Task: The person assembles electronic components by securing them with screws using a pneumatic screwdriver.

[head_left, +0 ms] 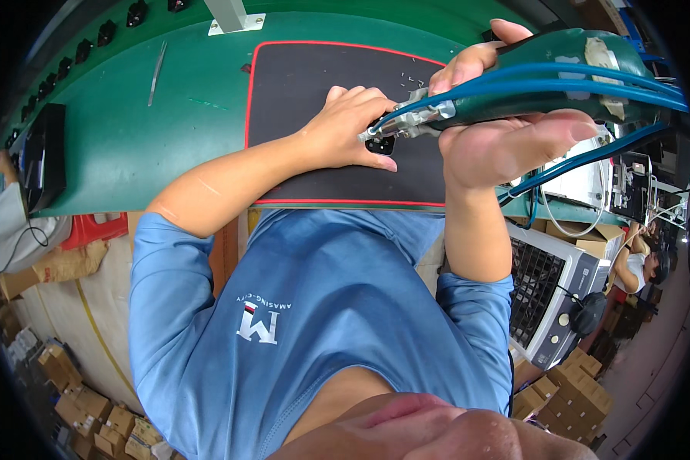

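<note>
At one red-edged mat (299, 92) are one left hand (349, 126), one right hand (484, 151), one green tool (533, 52) and one black part (382, 146). Silvery bits (412, 81) on it are too small to count. Left of the mat are one pair of tweezers (158, 73), one green strip (207, 103) and, farther off, at least six black objects (106, 32).

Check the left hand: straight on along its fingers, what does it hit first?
Left hand: likely the green tool's metal nose, just off its fingertips. The small black part sits between thumb and fingers. Depth is unclear in this single view, so it might pass above or below.
</note>
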The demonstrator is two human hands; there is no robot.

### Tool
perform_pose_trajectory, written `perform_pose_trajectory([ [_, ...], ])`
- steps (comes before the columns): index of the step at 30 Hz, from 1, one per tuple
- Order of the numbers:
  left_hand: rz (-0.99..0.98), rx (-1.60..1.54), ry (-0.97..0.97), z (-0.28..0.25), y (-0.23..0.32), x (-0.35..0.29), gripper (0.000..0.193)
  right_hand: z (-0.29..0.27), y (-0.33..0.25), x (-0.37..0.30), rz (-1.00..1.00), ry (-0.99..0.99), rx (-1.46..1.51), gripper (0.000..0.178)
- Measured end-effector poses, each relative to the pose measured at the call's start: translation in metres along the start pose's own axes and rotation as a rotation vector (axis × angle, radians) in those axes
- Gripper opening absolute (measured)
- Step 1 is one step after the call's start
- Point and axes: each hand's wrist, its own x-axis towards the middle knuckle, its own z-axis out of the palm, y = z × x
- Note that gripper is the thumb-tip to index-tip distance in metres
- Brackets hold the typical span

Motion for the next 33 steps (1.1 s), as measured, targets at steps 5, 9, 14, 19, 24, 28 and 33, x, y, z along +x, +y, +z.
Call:
perform_pose_trajectory([
  [5,-0.010,-0.001,-0.006,0.000,0.001,-0.002,0.076,-0.003,0.004,-0.004,0.002,0.016,0.004,0.117],
  [9,0.003,0.029,-0.018,-0.003,0.002,-0.001,0.074,-0.002,0.010,-0.009,0.021,0.037,0.037,0.113],
  [14,-0.028,-0.046,-0.055,-0.008,0.001,0.003,0.073,0.012,0.002,-0.013,0.090,0.131,-0.302,0.109],
  [19,0.026,0.090,0.004,-0.002,-0.004,-0.003,0.080,0.014,-0.012,0.022,0.017,0.089,-0.304,0.106],
  [24,-0.175,-0.052,-0.081,-0.017,0.004,0.003,0.089,-0.006,-0.099,0.070,-0.224,0.240,-0.305,0.110],
  [28,-0.276,-0.017,-0.074,-0.030,-0.002,0.030,0.080,-0.036,-0.097,0.054,-0.108,0.245,-0.422,0.105],
  [33,-0.241,0.209,-0.010,-0.038,-0.059,0.137,0.078,-0.057,-0.084,0.052,-0.107,0.283,-0.568,0.089],
])
